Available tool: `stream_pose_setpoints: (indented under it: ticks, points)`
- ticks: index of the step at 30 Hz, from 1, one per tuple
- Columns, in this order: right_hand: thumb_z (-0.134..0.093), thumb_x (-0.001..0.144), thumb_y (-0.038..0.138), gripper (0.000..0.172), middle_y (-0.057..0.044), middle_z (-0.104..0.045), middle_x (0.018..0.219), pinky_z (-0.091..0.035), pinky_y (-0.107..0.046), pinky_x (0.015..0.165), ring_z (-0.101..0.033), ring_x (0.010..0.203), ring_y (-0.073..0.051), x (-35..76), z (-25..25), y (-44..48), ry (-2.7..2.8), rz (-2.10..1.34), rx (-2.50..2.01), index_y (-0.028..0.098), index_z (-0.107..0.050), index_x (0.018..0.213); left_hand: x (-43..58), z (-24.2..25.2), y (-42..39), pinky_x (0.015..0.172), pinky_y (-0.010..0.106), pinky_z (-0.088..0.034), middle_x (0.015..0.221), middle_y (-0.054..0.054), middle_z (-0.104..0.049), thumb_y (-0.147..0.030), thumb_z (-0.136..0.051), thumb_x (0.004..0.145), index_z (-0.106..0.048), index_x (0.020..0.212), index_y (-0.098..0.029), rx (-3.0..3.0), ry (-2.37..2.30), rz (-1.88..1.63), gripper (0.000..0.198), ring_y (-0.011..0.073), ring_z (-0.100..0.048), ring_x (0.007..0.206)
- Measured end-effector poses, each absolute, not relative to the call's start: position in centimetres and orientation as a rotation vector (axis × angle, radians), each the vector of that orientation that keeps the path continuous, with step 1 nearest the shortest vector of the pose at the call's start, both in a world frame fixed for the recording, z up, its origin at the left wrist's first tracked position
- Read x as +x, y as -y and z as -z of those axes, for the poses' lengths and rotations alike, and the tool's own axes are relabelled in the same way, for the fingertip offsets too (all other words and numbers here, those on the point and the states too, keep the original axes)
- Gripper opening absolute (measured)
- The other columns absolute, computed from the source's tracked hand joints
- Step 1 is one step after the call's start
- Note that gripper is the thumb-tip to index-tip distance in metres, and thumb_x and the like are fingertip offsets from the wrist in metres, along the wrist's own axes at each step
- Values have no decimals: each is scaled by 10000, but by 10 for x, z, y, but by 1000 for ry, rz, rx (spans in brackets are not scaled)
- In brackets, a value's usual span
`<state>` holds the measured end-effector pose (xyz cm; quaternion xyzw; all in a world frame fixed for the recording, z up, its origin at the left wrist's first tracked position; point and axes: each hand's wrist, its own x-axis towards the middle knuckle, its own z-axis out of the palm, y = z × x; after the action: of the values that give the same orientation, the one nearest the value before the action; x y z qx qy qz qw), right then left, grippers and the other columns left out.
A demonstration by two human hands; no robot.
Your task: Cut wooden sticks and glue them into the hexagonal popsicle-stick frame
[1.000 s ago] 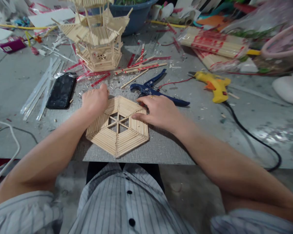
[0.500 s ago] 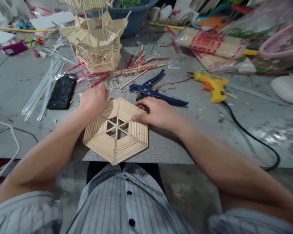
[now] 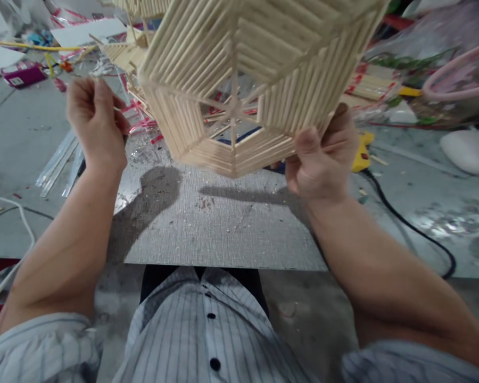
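Observation:
A hexagonal panel of glued wooden sticks (image 3: 299,88), with an open spoked centre, is raised and tilted above the table. My right hand (image 3: 323,151) grips its lower right edge, thumb on the near face. Left of the panel and apart from it, my left hand (image 3: 98,122) is raised with its fingers curled in; whether anything is in them is hidden. Behind the panel, a stick-built pagoda model (image 3: 123,56) is partly covered. The blue cutter shows only in bits through and below the panel.
A yellow glue gun (image 3: 363,151) with a black cord lies right of my right hand. Clear glue sticks (image 3: 58,165) lie at the left. Packs of sticks (image 3: 377,85), a pink-rimmed basket (image 3: 443,85) and a white rounded object (image 3: 469,149) are at the right.
The hexagonal panel has been lifted off the table and tilted up, held by my right hand. My left hand has moved left and up, away from the panel, in front of the phone.

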<state>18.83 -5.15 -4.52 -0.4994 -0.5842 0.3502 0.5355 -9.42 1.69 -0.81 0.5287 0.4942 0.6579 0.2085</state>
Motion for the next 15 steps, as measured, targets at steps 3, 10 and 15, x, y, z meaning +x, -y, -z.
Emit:
stream_pose_setpoints:
  ticks: [3, 10, 15]
  points:
    - [-718, 670, 636, 464, 60, -478, 625, -383, -277, 382, -437, 437, -119, 186, 56, 45, 1389, -709, -782, 295, -434, 806, -90, 14, -20, 395, 209, -254, 535, -128, -496, -22, -449, 944, -386, 700, -204, 1520, -1190, -1964, 310, -1, -343, 382]
    - [-690, 738, 620, 382, 40, -515, 655, -412, -270, 422, -452, 501, -119, 183, 65, 47, 1580, -674, -855, 285, -524, 817, -90, 18, -18, 381, 235, -185, 557, -97, -477, -98, -469, 950, -390, 731, -205, 1484, -1147, -2005, 257, 15, -345, 394]
    - [-698, 702, 661, 445, 52, -497, 630, -372, -249, 387, -445, 455, -104, 182, 63, 46, 1464, -726, -892, 283, -504, 837, -93, 19, -22, 406, 249, -195, 597, -111, -481, -127, -408, 974, -351, 788, -207, 1482, -1332, -1915, 210, 19, -329, 405]
